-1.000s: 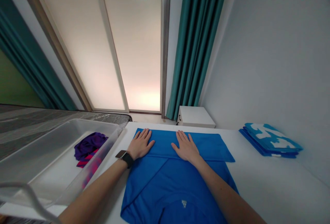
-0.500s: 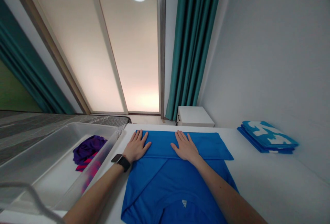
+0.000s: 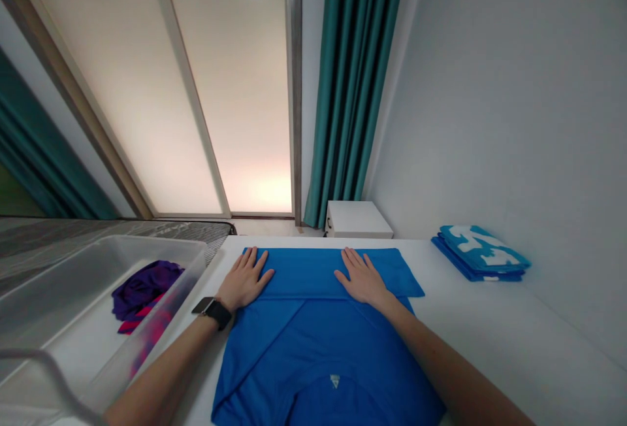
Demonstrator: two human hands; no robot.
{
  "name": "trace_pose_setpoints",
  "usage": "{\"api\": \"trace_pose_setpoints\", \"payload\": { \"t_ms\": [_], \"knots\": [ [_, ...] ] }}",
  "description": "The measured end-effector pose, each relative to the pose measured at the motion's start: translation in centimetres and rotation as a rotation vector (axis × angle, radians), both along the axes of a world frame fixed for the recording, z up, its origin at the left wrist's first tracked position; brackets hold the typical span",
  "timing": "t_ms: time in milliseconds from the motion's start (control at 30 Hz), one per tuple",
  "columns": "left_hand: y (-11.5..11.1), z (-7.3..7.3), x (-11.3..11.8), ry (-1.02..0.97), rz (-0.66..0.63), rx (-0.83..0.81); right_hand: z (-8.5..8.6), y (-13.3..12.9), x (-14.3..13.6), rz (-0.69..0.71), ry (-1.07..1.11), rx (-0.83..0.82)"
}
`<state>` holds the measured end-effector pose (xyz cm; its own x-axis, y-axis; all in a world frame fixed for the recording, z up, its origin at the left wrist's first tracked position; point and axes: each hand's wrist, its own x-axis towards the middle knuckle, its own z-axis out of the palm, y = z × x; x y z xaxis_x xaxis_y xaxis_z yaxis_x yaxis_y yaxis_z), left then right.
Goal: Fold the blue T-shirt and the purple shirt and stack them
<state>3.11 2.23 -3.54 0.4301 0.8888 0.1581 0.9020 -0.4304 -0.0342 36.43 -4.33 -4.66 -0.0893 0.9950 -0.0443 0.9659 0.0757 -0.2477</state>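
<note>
A blue T-shirt (image 3: 337, 334) lies on the white table, its neckline and small pale logo nearest me and its far edge folded over into a flat band. My left hand (image 3: 243, 280) rests palm down on the left end of that band, fingers spread; a black watch (image 3: 213, 311) is on that wrist. On the band's right half lies my right hand (image 3: 361, 277), flat with the thumb apart. Both hands press on the cloth and grip nothing. The shirt's near edge runs out of view.
Left of the shirt stands a clear plastic bin (image 3: 196, 249) holding crumpled purple and red clothing (image 3: 147, 289). A folded blue and white stack (image 3: 482, 253) sits at the table's right by the wall. Beyond the table is a white cabinet (image 3: 360, 217). A grey curved bar (image 3: 53, 374) crosses the lower left.
My right hand has slid right along the folded band, away from my left hand. The left hand stays at its spot on the cloth. The whole view has shifted slightly.
</note>
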Motion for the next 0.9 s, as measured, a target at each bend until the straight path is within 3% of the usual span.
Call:
{"api": "trace_pose_setpoints", "payload": {
  "t_ms": [300, 467, 567, 667, 767, 900],
  "knots": [
    [-0.6, 1.6, 1.0, 0.093, 0.003, -0.042, -0.4, 0.0, 0.0, 0.001, -0.001, 0.038],
    [-1.5, 2.3, 6.6, 0.006, -0.188, -0.066, -0.3, -0.1, 0.0, -0.012, -0.004, 0.056],
    [-2.3, 2.0, 11.1, -0.011, -0.313, -0.054, 0.1, -0.2, -0.2, -0.019, -0.005, 0.065],
    [-3.1, 1.3, 14.2, -0.002, -0.343, -0.069, 0.4, -0.3, -0.3, -0.023, -0.003, 0.074],
    [-3.5, 0.4, 15.2, -0.009, -0.344, -0.074, 0.4, -0.4, -0.3, -0.027, 0.001, 0.086],
    [-3.5, -0.2, 14.9, -0.031, -0.36, -0.056, 0.2, -0.3, -0.2, -0.022, 0.013, 0.082]
  ]
}}
